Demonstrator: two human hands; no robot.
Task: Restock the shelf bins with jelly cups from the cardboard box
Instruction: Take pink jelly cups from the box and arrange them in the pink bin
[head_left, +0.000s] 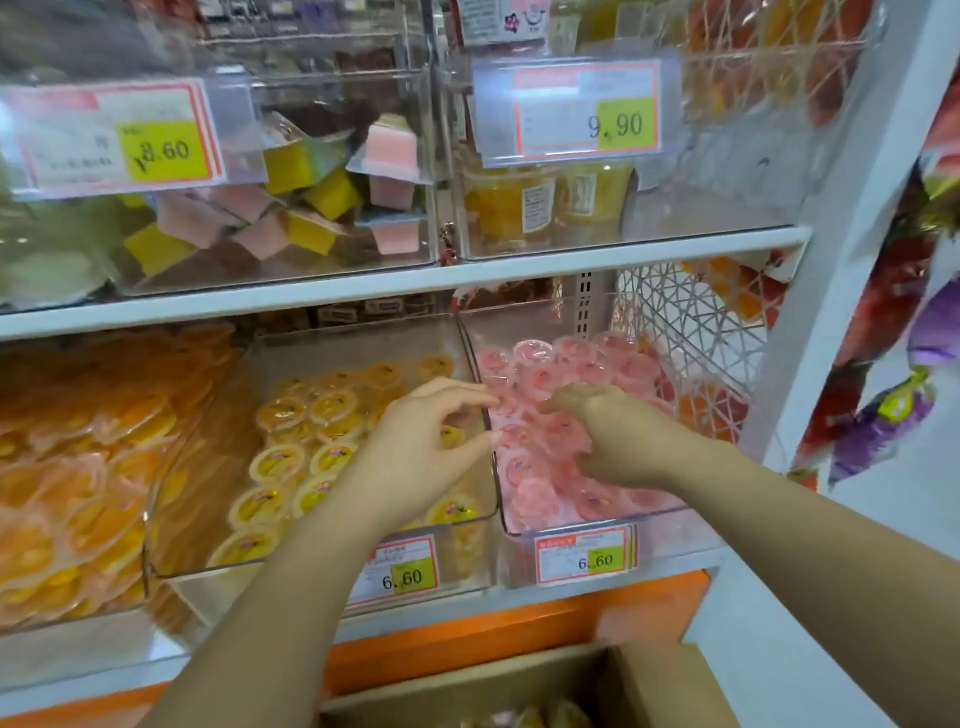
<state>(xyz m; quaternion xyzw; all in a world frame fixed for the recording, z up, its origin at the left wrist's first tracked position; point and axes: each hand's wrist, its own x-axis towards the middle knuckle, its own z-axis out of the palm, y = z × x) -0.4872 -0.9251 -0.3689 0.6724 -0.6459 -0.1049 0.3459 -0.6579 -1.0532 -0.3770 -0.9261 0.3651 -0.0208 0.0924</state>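
Observation:
On the lower shelf a clear bin (613, 525) holds several pink jelly cups (535, 358). My right hand (618, 436) lies palm-down on those cups, fingers spread among them; whether it grips one is hidden. To its left a second clear bin (322, 566) holds yellow jelly cups (283, 413). My left hand (421, 447) hovers at the wall between the two bins, fingers curled and apart, nothing in it. The cardboard box (660, 680) sits at the bottom edge, with a few cups (530, 717) visible inside.
A third bin of orange jelly cups (72, 467) stands at far left. The upper shelf (415, 283) carries bins of pink and yellow square jellies (291, 208) and jars (519, 208). Price tags hang on bin fronts. A white shelf post (831, 260) and hanging snack bags (893, 364) stand right.

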